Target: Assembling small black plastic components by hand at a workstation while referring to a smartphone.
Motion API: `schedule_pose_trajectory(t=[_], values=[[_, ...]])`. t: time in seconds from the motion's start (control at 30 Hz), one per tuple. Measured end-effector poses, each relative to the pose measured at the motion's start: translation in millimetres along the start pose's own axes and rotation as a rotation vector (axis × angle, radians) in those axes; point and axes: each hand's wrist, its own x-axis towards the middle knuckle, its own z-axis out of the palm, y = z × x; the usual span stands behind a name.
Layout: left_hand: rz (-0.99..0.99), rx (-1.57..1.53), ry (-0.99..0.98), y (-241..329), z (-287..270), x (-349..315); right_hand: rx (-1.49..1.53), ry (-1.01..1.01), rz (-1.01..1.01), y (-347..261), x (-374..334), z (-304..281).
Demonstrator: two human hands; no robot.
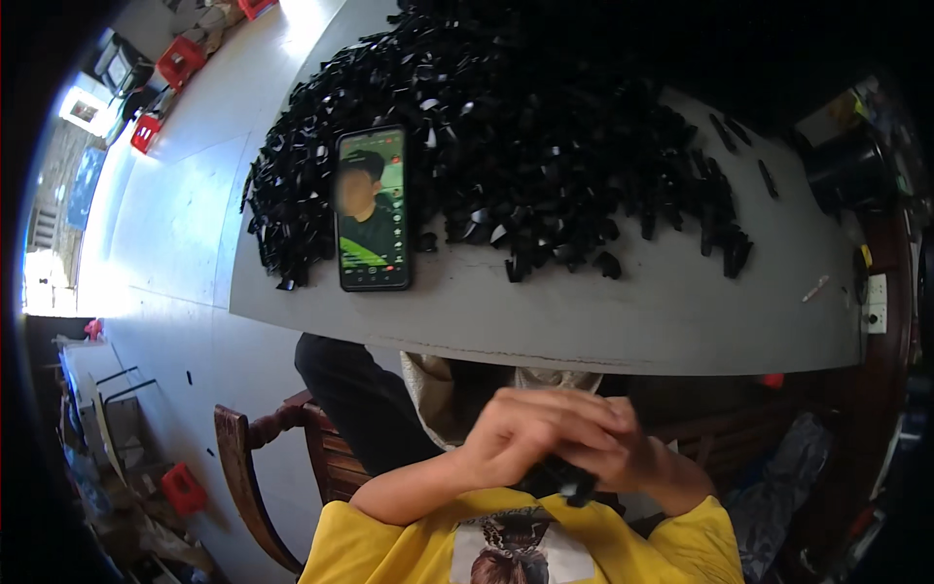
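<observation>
My left hand [520, 428] and my right hand [628, 450] are together in front of my yellow shirt, below the table's near edge. Fingers of the left lie bent across those of the right. Under them shows a small, shiny black plastic piece [576, 490], partly covered; both hands seem closed around it, and its full shape is hidden. On the grey table [467, 311] spreads a big heap of similar black plastic pieces [448, 127]. A phone [373, 234] with a lit screen showing a person lies at the heap's near left side.
Several loose black pieces [736, 131] and a small white stick [815, 288] lie on the table's right part. A dark cylindrical container [851, 170] stands at the far right. Beside me is a wooden chair [233, 438]. Red stools [181, 60] stand on the floor at far left.
</observation>
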Motion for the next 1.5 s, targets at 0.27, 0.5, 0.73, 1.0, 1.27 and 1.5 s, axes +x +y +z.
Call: schedule_pose_trajectory(t=[0.27, 0.5, 0.73, 1.0, 1.27, 1.5], values=[[-0.004, 0.656, 0.184, -23.9, -21.3, 11.7, -0.136, -0.137, 0.235, 11.7, -8.1, -3.8], [-0.036, 1.482, 0.39, -29.9, -48.7, 40.3, -0.388, 0.471, 0.578, 87.3, -15.1, -59.9], [-0.044, 1.496, 0.394, -31.1, -60.3, 42.3, -0.764, 0.55, 0.657, 127.6, 26.6, -78.9], [-0.068, 1.329, 0.441, -14.1, -62.5, 25.4, -0.725, 0.634, 0.621, 108.2, 11.7, -69.4], [-0.068, 0.713, 0.409, -0.5, -52.0, -0.7, -0.135, 0.298, 0.306, 38.7, 20.8, -28.5], [-0.005, 0.607, 0.279, 5.5, -47.1, -4.3, -0.171, 0.16, 0.212, 28.1, 34.6, -25.4]])
